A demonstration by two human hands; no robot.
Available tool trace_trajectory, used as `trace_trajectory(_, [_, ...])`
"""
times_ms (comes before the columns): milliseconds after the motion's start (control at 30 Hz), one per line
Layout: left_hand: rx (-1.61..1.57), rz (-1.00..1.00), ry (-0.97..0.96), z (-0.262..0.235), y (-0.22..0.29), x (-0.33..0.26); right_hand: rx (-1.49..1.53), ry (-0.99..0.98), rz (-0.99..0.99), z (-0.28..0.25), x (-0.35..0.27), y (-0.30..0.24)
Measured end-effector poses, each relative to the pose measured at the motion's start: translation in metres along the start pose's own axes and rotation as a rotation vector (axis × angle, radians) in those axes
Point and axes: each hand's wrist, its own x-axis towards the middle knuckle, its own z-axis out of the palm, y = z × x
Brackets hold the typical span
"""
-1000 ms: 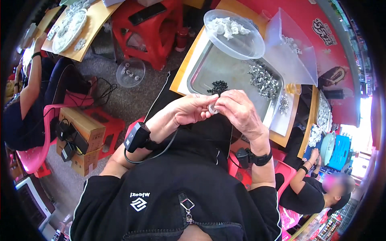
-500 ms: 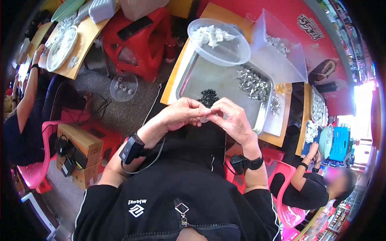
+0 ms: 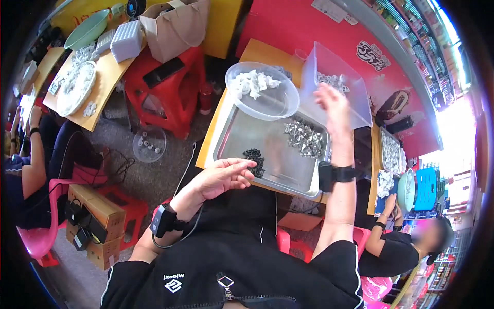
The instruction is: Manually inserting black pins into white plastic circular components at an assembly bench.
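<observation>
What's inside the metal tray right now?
The metal tray holds a pile of small black parts near the left hand and a heap of silvery pieces. A clear bowl overlaps its far edge, hiding that part.

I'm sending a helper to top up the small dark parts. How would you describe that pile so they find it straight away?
Start at the shallow steel tray on the yellow table in front of the person. The dark pile lies near its front edge, just beyond the left hand. It is black and small, unlike the larger shiny silver heap farther back and right.
</observation>
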Motion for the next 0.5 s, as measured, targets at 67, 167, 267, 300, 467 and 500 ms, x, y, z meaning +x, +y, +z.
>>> trace_trajectory(67, [-0.005, 0.007, 0.007, -0.003, 0.001, 0.000, -0.327, -0.194, -0.076, 0.048, -0.007, -0.008])
trace_trajectory(167, [-0.011, 0.022, 0.024, -0.002, 0.005, -0.003, -0.527, -0.238, -0.367, 0.101, -0.001, 0.003])
trace_trajectory(267, [-0.026, 0.055, 0.043, -0.004, 0.006, -0.003, -0.794, -0.339, -0.429, 0.128, 0.015, 0.019])
trace_trajectory(300, [-0.041, 0.066, 0.050, -0.006, 0.005, -0.004, -0.894, -0.318, -0.437, 0.133, 0.016, 0.021])
trace_trajectory(467, [-0.067, 0.053, 0.056, -0.009, 0.005, -0.006, -0.991, -0.408, -0.383, 0.119, 0.014, 0.028])
trace_trajectory(500, [-0.070, 0.053, 0.054, -0.010, 0.005, -0.004, -0.815, -0.404, -0.410, 0.110, 0.004, 0.018])
